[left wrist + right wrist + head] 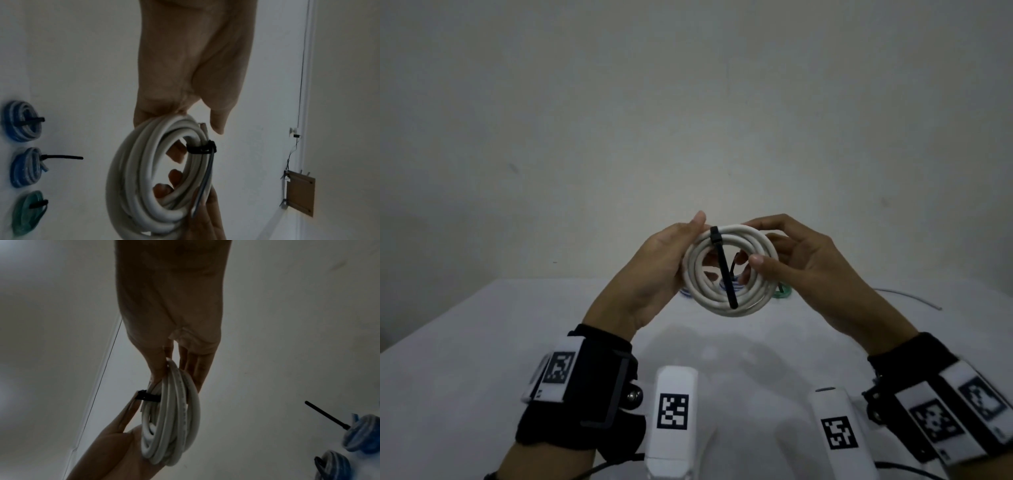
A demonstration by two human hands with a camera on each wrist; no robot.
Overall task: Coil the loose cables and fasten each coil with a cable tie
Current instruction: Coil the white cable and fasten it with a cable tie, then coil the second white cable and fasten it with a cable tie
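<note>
A white cable coil (714, 301) hangs in the air above the table, held between both hands. A black cable tie (724, 270) is closed round its top, and the tail slants down across the ring. My left hand (697, 236) grips the coil's left side, thumb up by the tie's head. My right hand (760, 243) pinches the right side, thumb in front and fingers behind. The left wrist view shows the coil (131, 170) and the tie (202, 148) below the palm. In the right wrist view the coil (174, 418) is edge-on, with the tie (148, 396) on its left.
On the white table (482, 342) behind the hands lie two blue coils (21, 121) (26, 167) and a green coil (28, 212), each with a black tie. A loose white cable (907, 296) runs along the table's right edge. A plain wall stands beyond.
</note>
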